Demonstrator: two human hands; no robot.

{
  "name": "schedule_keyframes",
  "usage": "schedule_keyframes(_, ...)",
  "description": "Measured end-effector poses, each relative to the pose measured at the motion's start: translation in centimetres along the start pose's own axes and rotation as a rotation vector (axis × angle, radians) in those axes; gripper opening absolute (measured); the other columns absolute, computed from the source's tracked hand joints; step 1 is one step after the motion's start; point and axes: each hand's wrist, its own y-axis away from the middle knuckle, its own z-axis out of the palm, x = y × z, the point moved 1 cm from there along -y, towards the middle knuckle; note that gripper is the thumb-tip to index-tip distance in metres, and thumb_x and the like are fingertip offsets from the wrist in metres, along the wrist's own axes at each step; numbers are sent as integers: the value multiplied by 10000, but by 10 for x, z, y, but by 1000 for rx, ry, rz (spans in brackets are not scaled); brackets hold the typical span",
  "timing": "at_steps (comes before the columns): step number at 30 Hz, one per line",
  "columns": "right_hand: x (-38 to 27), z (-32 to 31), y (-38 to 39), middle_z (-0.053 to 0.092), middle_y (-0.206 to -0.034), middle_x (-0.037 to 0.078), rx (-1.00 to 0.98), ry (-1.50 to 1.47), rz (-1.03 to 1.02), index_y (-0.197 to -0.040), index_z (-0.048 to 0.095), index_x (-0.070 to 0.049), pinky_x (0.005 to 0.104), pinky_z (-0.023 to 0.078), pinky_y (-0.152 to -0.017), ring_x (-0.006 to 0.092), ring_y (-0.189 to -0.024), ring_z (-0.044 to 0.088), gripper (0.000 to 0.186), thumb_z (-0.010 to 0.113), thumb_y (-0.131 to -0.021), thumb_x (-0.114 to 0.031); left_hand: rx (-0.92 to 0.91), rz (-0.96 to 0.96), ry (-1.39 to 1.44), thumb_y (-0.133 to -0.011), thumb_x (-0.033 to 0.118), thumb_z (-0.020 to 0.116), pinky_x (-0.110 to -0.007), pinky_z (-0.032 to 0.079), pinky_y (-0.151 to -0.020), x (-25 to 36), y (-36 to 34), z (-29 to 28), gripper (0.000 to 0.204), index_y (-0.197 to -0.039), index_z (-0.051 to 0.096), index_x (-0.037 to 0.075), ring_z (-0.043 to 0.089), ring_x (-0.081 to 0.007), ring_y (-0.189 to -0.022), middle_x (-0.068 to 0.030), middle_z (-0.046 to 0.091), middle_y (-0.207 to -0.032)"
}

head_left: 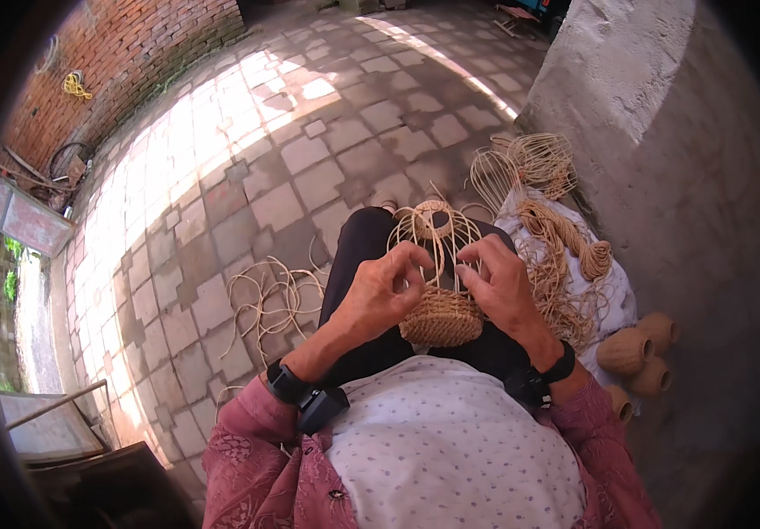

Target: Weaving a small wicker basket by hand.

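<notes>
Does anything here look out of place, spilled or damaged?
Nothing looks damaged. Loose cane strands lie tangled on the paved floor at the person's left, untidy but not broken. The left hand and right hand grip a half-woven basket, its bare ribs still open. Finished small baskets lie tipped beside the wall.

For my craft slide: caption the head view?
Both hands, left hand and right hand, weave a half-finished tan rattan basket.

Both forearms angled inward, left hand (386, 289) and right hand (496, 284) curled, fingertips close together.
</notes>
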Motion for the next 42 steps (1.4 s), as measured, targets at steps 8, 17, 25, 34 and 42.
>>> schedule_keyframes(8,-5,6,8,593,-794,53,-218,-271,-13,-910,626,3,267,462,-611,135,-675,584,97,653,-819,-17,-28,-146,155,-862,51,592,-191,428,-558,-16,4,-2,269,-1124,532,62,500,-20,-646,11,618,-801)
schedule_keyframes(17,0,10,23,591,-790,-14,-148,-555,355,-893,611,7,196,439,-592,24,-675,526,33,628,-865,5,-198,-61,156,-867,20,547,-220,441,-553,-26,-7,4,298,-1160,543,76,524,-64,-606,-3,617,-773)
schedule_keyframes(25,-15,7,19,574,-775,92,-11,-28,41,-862,624,-17,260,463,-551,171,-609,591,123,631,-765,57,-96,-41,201,-839,-2,569,-212,442,-534,-35,-10,16,287,-1118,548,61,520,-45,-575,16,539,-716)
schedule_keyframes(34,-28,14,2,491,-780,125,-84,306,-173,-827,545,-24,411,462,-569,314,-654,566,124,617,-744,33,-164,-226,424,-871,35,569,-219,475,-498,-41,-13,15,229,-1099,551,40,547,-49,-568,-3,558,-805)
schedule_keyframes(42,-20,16,5,548,-801,132,-133,98,-113,-889,590,-13,383,479,-602,323,-702,592,180,579,-742,90,-182,-240,461,-866,6,507,-211,467,-486,-36,-17,8,299,-1161,546,38,542,-55,-562,-54,624,-919)
